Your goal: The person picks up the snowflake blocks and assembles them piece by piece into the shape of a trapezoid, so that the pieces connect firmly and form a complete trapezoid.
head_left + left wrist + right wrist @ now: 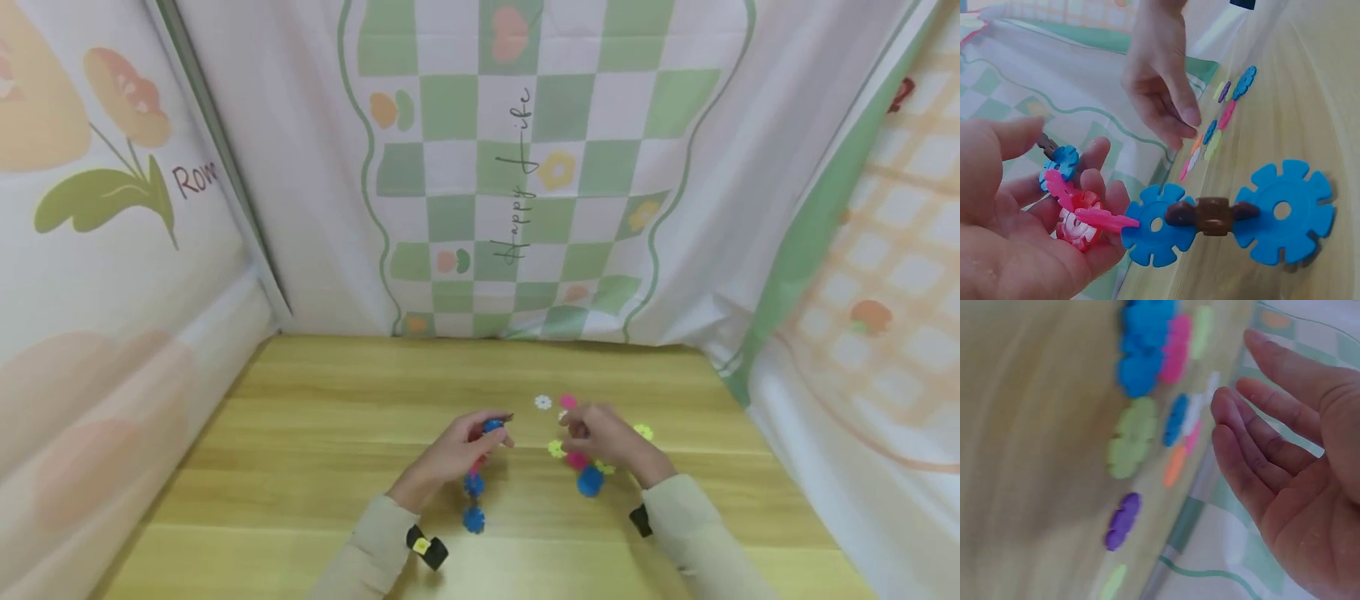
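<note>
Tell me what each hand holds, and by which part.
The left hand holds the chain of linked flower-shaped pieces near its brown-tipped end. The right hand holds nothing.

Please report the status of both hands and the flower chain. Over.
Left hand holds the flower chain. Right hand empty, near loose flower pieces. Nothing seen in the way.

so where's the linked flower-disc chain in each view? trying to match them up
Head: chain at lower centre, running from the left hand toward the bottom edge.
Left wrist: chain runs from the left hand at lower left across to lower right.
Right wrist: not in it.
Shared landmark: right hand, right of the chain in head, top centre in left wrist, right side in right wrist.
</note>
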`<action>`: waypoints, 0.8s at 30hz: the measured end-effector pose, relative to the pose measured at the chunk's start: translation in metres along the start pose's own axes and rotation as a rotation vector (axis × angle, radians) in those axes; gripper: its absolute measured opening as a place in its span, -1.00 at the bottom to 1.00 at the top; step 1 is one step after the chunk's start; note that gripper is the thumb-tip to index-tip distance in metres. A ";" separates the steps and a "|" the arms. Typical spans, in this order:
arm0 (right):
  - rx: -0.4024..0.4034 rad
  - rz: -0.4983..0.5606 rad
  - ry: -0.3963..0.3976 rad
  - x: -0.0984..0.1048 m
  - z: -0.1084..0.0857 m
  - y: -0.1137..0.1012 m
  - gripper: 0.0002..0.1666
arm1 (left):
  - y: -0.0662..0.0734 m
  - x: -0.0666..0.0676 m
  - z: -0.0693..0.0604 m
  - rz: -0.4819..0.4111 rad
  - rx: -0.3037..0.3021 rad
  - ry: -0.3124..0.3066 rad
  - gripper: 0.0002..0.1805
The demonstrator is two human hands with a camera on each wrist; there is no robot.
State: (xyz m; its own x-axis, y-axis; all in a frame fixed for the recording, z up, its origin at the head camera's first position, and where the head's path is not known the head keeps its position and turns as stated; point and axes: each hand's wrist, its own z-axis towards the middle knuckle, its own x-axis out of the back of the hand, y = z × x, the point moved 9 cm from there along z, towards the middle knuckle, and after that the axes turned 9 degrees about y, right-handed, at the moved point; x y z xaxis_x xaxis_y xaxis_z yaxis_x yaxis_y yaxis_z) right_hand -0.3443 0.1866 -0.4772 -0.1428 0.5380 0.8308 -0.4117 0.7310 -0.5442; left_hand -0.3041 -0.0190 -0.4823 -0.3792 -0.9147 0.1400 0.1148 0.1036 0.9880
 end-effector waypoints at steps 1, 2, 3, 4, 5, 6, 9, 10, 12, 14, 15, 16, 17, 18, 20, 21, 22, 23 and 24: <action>0.009 -0.003 -0.008 -0.004 0.001 0.003 -0.58 | 0.000 0.001 0.000 -0.004 0.002 0.005 -0.51; 0.026 -0.008 -0.012 -0.007 0.003 0.004 -0.58 | 0.000 0.001 0.000 -0.004 0.003 0.008 -0.52; 0.029 -0.010 -0.016 -0.011 0.004 0.005 -0.61 | 0.000 0.001 0.000 -0.010 0.006 0.012 -0.53; 0.041 -0.017 -0.017 -0.014 0.006 0.006 -0.66 | 0.000 0.001 0.000 -0.010 0.009 0.015 -0.54; 0.049 -0.021 -0.018 -0.016 0.007 0.006 -0.71 | 0.000 0.002 0.000 -0.009 0.008 0.019 -0.55; 0.054 -0.025 -0.016 -0.017 0.008 0.007 -0.76 | 0.000 0.002 0.000 -0.007 0.008 0.022 -0.55; 0.046 -0.015 -0.006 -0.018 0.010 0.007 -0.84 | 0.003 0.003 0.000 -0.003 -0.002 0.029 -0.54; 0.041 -0.009 -0.006 -0.018 0.010 0.006 -0.84 | 0.004 0.004 0.000 -0.005 -0.006 0.034 -0.54; 0.036 -0.006 -0.001 -0.017 0.009 0.004 -0.81 | 0.006 0.006 -0.001 -0.008 -0.011 0.052 -0.54; 0.030 0.001 0.005 -0.016 0.010 0.002 -0.81 | 0.008 0.010 -0.002 -0.012 -0.018 0.078 -0.55; 0.032 0.007 0.006 -0.015 0.010 -0.001 -0.82 | 0.009 0.012 -0.002 -0.017 -0.020 0.093 -0.55; 0.037 0.014 0.007 -0.013 0.010 -0.004 -0.83 | 0.010 0.014 -0.002 -0.020 -0.024 0.106 -0.56; 0.033 0.021 0.012 -0.011 0.011 -0.007 -0.84 | 0.011 0.016 -0.002 -0.022 -0.033 0.116 -0.56; 0.037 0.033 0.020 -0.008 0.012 -0.011 -0.87 | 0.011 0.017 -0.002 -0.023 -0.042 0.123 -0.56; 0.041 0.060 0.033 -0.002 0.014 -0.020 -0.90 | 0.012 0.019 -0.001 -0.028 -0.053 0.126 -0.56; 0.043 0.078 0.039 0.001 0.015 -0.026 -0.90 | 0.012 0.019 0.000 -0.031 -0.062 0.123 -0.55; 0.040 0.091 0.047 0.005 0.016 -0.031 -0.89 | 0.013 0.019 0.000 -0.034 -0.066 0.120 -0.55; 0.039 0.104 0.058 0.009 0.017 -0.037 -0.88 | 0.013 0.019 0.000 -0.036 -0.074 0.115 -0.55; 0.046 0.121 0.069 0.012 0.018 -0.044 -0.86 | 0.013 0.019 0.000 -0.036 -0.076 0.111 -0.54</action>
State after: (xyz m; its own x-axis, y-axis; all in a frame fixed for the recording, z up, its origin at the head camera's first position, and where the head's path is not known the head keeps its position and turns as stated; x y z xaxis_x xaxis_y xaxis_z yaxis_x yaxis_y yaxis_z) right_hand -0.3439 0.1535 -0.4413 -0.1328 0.6497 0.7485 -0.4361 0.6398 -0.6328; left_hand -0.3098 -0.0352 -0.4665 -0.2806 -0.9554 0.0926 0.1738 0.0444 0.9838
